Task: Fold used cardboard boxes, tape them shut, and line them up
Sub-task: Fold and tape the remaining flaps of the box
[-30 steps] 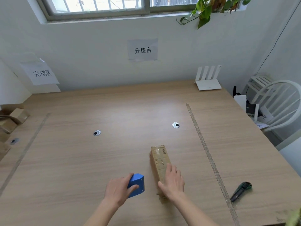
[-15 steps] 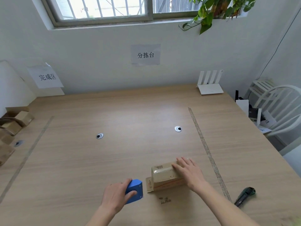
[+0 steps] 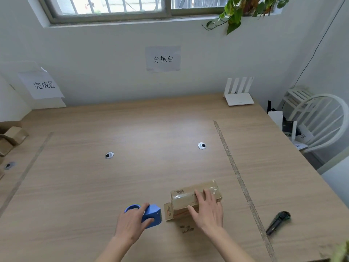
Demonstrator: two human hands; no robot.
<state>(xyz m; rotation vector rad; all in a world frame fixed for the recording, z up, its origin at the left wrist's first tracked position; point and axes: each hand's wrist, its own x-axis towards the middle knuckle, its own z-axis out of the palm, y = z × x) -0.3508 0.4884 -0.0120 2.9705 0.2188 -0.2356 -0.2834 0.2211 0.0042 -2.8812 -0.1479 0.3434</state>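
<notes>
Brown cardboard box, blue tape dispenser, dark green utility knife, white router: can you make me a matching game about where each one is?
Things:
1. brown cardboard box
2. blue tape dispenser
3. dark green utility knife
4. white router

Places:
A. far table edge by the wall
B. held by the left hand
C. under the right hand
D. alone, right of the tape line

Pairs: 1-C, 2-B, 3-D, 4-A

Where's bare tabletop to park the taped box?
Free: the wide stretch between the two tape lines, around the grommets. Also right of that line, above the knife. Crowded: left edge with boxes, and near the box and dispenser.
</notes>
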